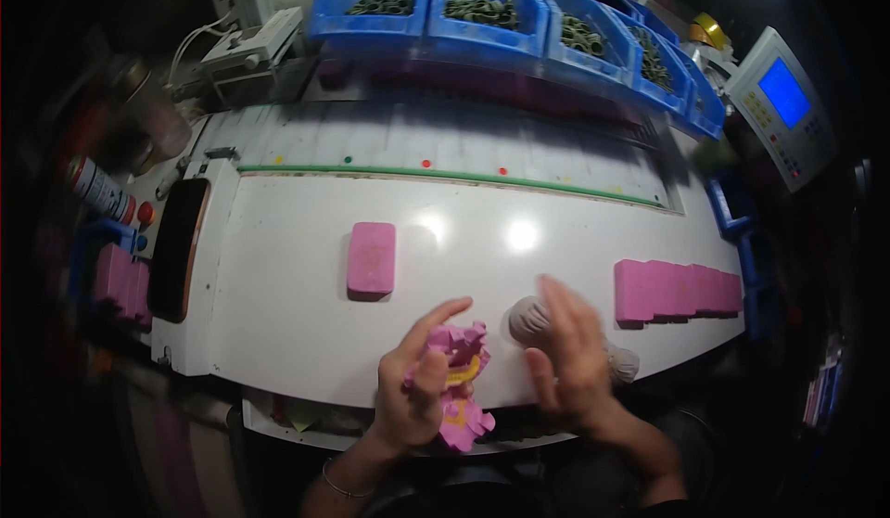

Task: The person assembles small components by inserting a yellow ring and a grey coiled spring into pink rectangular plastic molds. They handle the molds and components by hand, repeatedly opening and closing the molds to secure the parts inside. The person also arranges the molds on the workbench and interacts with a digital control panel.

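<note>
While left hand (pixel 411 399) curves, right hand (pixel 577 362) slants inward (blurred)

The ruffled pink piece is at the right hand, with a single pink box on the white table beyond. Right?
One slip: the head view shows the ruffled pink piece at the left hand, not the right hand. The single pink box is on the white table beyond, as you say.

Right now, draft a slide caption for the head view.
Left hand at a ruffled pink piece, right hand by a rounded grey thing, pink block on white table.
</note>
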Motion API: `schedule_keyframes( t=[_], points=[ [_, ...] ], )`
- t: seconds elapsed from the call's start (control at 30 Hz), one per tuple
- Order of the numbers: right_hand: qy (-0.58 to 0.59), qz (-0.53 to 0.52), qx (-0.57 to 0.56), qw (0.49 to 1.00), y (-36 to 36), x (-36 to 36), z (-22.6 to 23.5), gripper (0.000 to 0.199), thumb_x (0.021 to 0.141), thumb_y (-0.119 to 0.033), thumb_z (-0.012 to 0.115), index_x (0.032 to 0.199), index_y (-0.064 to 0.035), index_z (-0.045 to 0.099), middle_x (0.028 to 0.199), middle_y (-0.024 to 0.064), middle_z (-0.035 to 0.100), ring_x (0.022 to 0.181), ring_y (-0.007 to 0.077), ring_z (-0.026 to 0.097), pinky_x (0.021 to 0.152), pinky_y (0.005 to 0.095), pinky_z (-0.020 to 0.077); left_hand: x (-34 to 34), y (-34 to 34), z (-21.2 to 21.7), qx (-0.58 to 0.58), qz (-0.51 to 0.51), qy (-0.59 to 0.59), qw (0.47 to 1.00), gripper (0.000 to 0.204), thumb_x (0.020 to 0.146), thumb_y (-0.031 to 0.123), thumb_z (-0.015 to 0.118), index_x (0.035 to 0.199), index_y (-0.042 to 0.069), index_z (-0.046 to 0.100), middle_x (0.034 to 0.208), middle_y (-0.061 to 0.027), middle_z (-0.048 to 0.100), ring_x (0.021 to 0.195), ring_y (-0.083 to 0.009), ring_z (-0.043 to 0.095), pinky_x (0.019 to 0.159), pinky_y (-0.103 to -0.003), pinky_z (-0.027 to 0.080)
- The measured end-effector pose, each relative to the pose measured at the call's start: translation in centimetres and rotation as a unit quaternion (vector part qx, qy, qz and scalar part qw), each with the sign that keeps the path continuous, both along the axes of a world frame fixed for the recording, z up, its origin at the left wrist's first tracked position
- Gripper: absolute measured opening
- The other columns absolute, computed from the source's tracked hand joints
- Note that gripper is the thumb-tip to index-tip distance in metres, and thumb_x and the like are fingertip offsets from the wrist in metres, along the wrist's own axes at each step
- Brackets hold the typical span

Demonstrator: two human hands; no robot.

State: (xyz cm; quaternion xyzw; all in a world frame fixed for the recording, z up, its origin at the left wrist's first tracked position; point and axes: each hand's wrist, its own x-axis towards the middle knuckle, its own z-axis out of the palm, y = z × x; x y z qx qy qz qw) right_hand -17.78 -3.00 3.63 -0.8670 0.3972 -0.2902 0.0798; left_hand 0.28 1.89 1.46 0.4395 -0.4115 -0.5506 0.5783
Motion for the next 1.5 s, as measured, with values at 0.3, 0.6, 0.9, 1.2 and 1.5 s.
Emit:
schedule_keyframes(
  t=[0.3,0.6,0.9,1.2,1.5],
  points=[
    [0.053,0.050,-0.045,0.996,0.9,-0.4,2.0,0.041,0.074,0.002,0.060,0.115,0.0024,0.056,0.120,0.0175,0.056,0.092,0.0238,0.055,0.083,0.0336,0.0447,-0.2,-1.1,0.0,0.000,0.084,0.001,0.996,0.059,0.092,0.044,0.034,0.127,-0.003,0.035,0.084,-0.0131,0.059,0.066,-0.0149,0.055,0.064,-0.028,0.048],
    [0.106,0.118,-0.162,0.974,0.6,1.7,2.9,0.035,0.077,-0.013,0.061,0.111,-0.0075,0.063,0.113,0.0067,0.062,0.084,0.0160,0.054,0.066,0.0237,0.0387,-0.8,-1.8,0.0,-0.083,0.126,-0.045,0.988,0.044,0.093,0.022,0.032,0.128,-0.005,0.034,0.073,-0.0036,0.050,0.059,-0.0054,0.036,0.054,-0.020,0.031],
    [0.098,0.138,-0.081,0.982,0.1,1.4,2.8,0.043,0.073,-0.010,0.059,0.116,-0.0038,0.059,0.122,0.0102,0.057,0.081,0.0184,0.054,0.066,0.0256,0.0411,-0.6,-2.0,-0.7,-0.048,0.125,-0.056,0.989,0.042,0.093,0.022,0.033,0.126,-0.003,0.036,0.076,-0.0060,0.054,0.061,-0.0068,0.041,0.056,-0.020,0.035],
    [0.045,0.157,-0.028,0.986,0.1,1.2,2.8,0.048,0.070,-0.006,0.059,0.118,-0.0049,0.057,0.122,0.0118,0.056,0.081,0.0186,0.053,0.069,0.0271,0.0428,-0.6,-2.1,-0.3,-0.057,0.127,-0.049,0.989,0.045,0.093,0.029,0.033,0.124,-0.004,0.036,0.080,-0.0099,0.055,0.067,-0.0095,0.045,0.061,-0.022,0.037],
    [0.011,0.163,0.015,0.987,0.1,1.7,3.0,0.052,0.070,-0.007,0.057,0.121,-0.0030,0.055,0.123,0.0108,0.054,0.082,0.0203,0.054,0.074,0.0298,0.0432,-0.4,-2.2,-0.8,-0.010,0.112,-0.065,0.991,0.049,0.094,0.040,0.027,0.121,0.001,0.038,0.085,-0.0139,0.061,0.074,-0.0165,0.058,0.066,-0.027,0.048]
  ],
)
